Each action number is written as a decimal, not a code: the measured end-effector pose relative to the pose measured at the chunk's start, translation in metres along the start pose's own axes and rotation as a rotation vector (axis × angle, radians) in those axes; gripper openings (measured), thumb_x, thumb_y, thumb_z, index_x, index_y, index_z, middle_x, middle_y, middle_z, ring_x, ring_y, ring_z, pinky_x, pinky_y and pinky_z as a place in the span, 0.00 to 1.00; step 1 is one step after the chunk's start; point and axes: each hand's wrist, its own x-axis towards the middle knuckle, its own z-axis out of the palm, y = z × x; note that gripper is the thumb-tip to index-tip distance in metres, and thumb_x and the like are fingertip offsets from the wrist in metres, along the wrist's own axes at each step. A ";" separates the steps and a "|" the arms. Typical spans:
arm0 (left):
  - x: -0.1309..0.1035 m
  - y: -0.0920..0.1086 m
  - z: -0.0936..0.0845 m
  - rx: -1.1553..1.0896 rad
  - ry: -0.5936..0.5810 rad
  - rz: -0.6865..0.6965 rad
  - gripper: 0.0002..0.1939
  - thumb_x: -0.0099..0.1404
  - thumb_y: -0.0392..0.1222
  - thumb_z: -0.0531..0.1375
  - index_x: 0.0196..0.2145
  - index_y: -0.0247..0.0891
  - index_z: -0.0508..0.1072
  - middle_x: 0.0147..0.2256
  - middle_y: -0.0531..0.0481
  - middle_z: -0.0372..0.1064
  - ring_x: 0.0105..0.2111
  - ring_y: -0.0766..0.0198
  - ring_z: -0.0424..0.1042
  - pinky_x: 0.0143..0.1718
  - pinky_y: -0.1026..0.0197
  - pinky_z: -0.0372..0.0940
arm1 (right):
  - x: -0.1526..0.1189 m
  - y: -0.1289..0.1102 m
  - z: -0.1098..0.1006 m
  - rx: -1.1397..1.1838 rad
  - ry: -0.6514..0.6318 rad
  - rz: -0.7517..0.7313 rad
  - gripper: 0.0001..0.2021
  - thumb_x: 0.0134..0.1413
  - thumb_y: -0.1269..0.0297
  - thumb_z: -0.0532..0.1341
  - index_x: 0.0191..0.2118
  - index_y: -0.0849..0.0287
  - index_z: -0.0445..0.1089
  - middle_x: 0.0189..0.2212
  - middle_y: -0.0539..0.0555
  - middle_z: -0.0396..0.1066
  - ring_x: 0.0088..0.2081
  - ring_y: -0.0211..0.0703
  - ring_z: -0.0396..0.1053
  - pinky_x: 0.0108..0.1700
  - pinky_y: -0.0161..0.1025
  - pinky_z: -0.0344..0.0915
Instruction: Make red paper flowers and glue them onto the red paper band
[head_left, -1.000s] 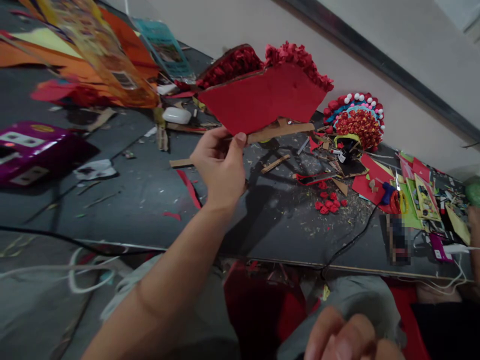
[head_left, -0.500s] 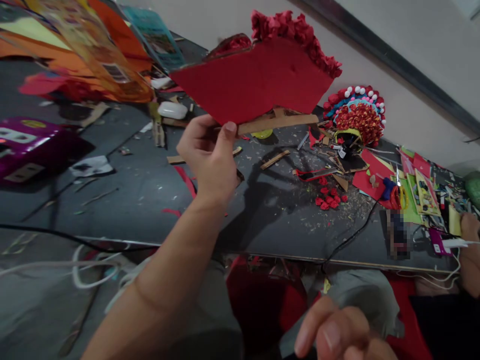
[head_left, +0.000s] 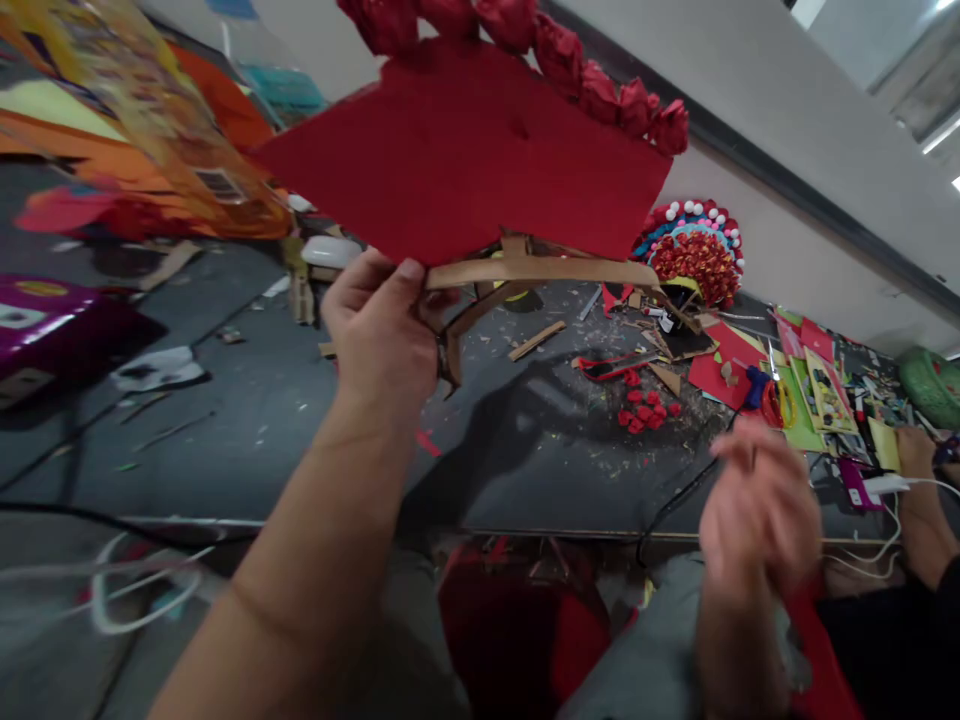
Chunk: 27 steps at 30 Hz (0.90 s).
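My left hand pinches the lower left corner of a red cardboard headpiece. Crumpled red paper flowers run along its upper edge. A bent brown cardboard strip spans its base, with more cardboard struts hanging beneath. The piece is held above the dark table, its flat red side facing me. My right hand is raised near the table's front edge, smeared by motion, so its fingers cannot be read. Behind it lie blue-and-yellow-handled scissors and small red paper flowers.
A round red headdress with white beads leans at the wall. A utility knife lies among scraps. At left are an orange bottle, a white case and a purple power strip. Another person's hand rests at far right.
The red headpiece has come closer and tilted, showing more of the cardboard base. My right hand has risen from the bottom edge to the table's front edge. The view has shifted slightly.
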 end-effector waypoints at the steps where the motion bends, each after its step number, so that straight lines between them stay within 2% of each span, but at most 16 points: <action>1: 0.000 0.002 0.000 -0.015 -0.006 -0.027 0.17 0.37 0.44 0.72 0.24 0.36 0.72 0.27 0.53 0.69 0.24 0.71 0.66 0.21 0.69 0.63 | 0.025 0.014 0.000 0.023 0.154 -0.021 0.28 0.55 0.68 0.52 0.57 0.29 0.53 0.57 0.42 0.60 0.60 0.50 0.58 0.51 0.59 0.67; 2: 0.001 0.004 0.000 -0.027 -0.011 -0.046 0.18 0.35 0.44 0.73 0.24 0.37 0.72 0.27 0.54 0.69 0.24 0.71 0.66 0.20 0.69 0.63 | 0.045 0.030 0.000 0.015 0.183 -0.019 0.27 0.55 0.67 0.53 0.59 0.35 0.53 0.59 0.46 0.58 0.61 0.50 0.56 0.53 0.57 0.66; 4: 0.001 0.008 0.002 -0.033 -0.028 -0.085 0.18 0.33 0.43 0.74 0.23 0.37 0.73 0.27 0.53 0.69 0.23 0.71 0.66 0.19 0.69 0.64 | 0.071 0.061 0.001 -0.023 0.097 0.045 0.30 0.54 0.63 0.56 0.62 0.45 0.48 0.62 0.54 0.54 0.62 0.50 0.54 0.55 0.55 0.63; 6: -0.001 0.011 0.004 -0.021 -0.045 -0.132 0.19 0.32 0.43 0.74 0.23 0.37 0.74 0.27 0.53 0.70 0.22 0.72 0.66 0.19 0.70 0.65 | 0.078 0.086 0.002 0.078 -0.048 0.143 0.34 0.53 0.60 0.57 0.64 0.47 0.43 0.60 0.57 0.57 0.60 0.48 0.57 0.56 0.54 0.62; 8: -0.003 0.014 0.006 0.001 -0.069 -0.189 0.19 0.31 0.43 0.75 0.22 0.37 0.75 0.25 0.53 0.70 0.21 0.72 0.66 0.19 0.71 0.64 | 0.075 0.100 0.005 0.225 -0.092 0.224 0.35 0.52 0.58 0.59 0.63 0.48 0.45 0.57 0.58 0.62 0.58 0.46 0.61 0.55 0.51 0.64; 10: -0.006 0.015 0.008 0.018 -0.104 -0.229 0.17 0.32 0.43 0.74 0.22 0.38 0.75 0.24 0.53 0.69 0.20 0.73 0.65 0.17 0.71 0.64 | 0.070 0.104 0.012 0.346 -0.057 0.282 0.32 0.50 0.54 0.60 0.61 0.50 0.53 0.53 0.59 0.67 0.53 0.47 0.66 0.52 0.48 0.66; 13: -0.009 0.016 0.008 0.054 -0.160 -0.226 0.14 0.36 0.42 0.72 0.23 0.39 0.76 0.23 0.54 0.70 0.18 0.73 0.63 0.17 0.70 0.63 | 0.066 0.102 0.024 0.460 0.007 0.413 0.24 0.47 0.51 0.61 0.51 0.54 0.66 0.39 0.57 0.75 0.40 0.47 0.74 0.41 0.45 0.71; 15: -0.010 0.017 0.006 0.102 -0.186 -0.214 0.12 0.39 0.43 0.71 0.25 0.42 0.76 0.25 0.54 0.72 0.19 0.72 0.64 0.18 0.67 0.63 | 0.064 0.101 0.030 0.517 0.032 0.498 0.19 0.44 0.51 0.63 0.43 0.54 0.71 0.32 0.54 0.76 0.31 0.46 0.74 0.34 0.44 0.71; 17: -0.008 0.017 0.002 0.155 -0.203 -0.220 0.11 0.42 0.45 0.70 0.25 0.44 0.76 0.28 0.54 0.74 0.21 0.70 0.67 0.20 0.63 0.63 | 0.063 0.105 0.034 0.541 0.060 0.533 0.16 0.42 0.52 0.65 0.38 0.55 0.73 0.29 0.52 0.75 0.26 0.43 0.72 0.30 0.41 0.70; 19: -0.005 0.015 -0.003 0.186 -0.208 -0.219 0.11 0.44 0.47 0.70 0.27 0.45 0.75 0.30 0.54 0.74 0.26 0.66 0.71 0.21 0.60 0.63 | 0.063 0.114 0.036 0.489 0.083 0.558 0.16 0.43 0.52 0.64 0.36 0.56 0.73 0.28 0.52 0.75 0.24 0.41 0.71 0.28 0.39 0.69; 21: -0.001 0.013 -0.007 0.166 -0.189 -0.186 0.14 0.44 0.48 0.70 0.28 0.43 0.73 0.31 0.52 0.73 0.29 0.63 0.72 0.22 0.59 0.62 | 0.067 0.128 0.038 0.317 0.049 0.588 0.17 0.46 0.51 0.60 0.36 0.58 0.74 0.27 0.53 0.75 0.23 0.40 0.69 0.28 0.38 0.68; 24: 0.005 0.010 -0.008 0.082 -0.106 -0.127 0.18 0.40 0.46 0.72 0.26 0.38 0.72 0.28 0.52 0.70 0.25 0.69 0.69 0.20 0.64 0.59 | 0.081 0.147 0.041 0.039 -0.091 0.591 0.16 0.47 0.53 0.58 0.34 0.59 0.75 0.25 0.53 0.75 0.25 0.42 0.69 0.31 0.40 0.68; 27: 0.008 0.009 -0.007 0.035 -0.030 -0.087 0.19 0.36 0.45 0.73 0.25 0.38 0.71 0.28 0.54 0.68 0.21 0.74 0.62 0.18 0.68 0.58 | 0.103 0.153 0.050 -0.031 -0.184 0.558 0.11 0.43 0.59 0.62 0.31 0.60 0.76 0.26 0.54 0.76 0.32 0.47 0.72 0.39 0.44 0.68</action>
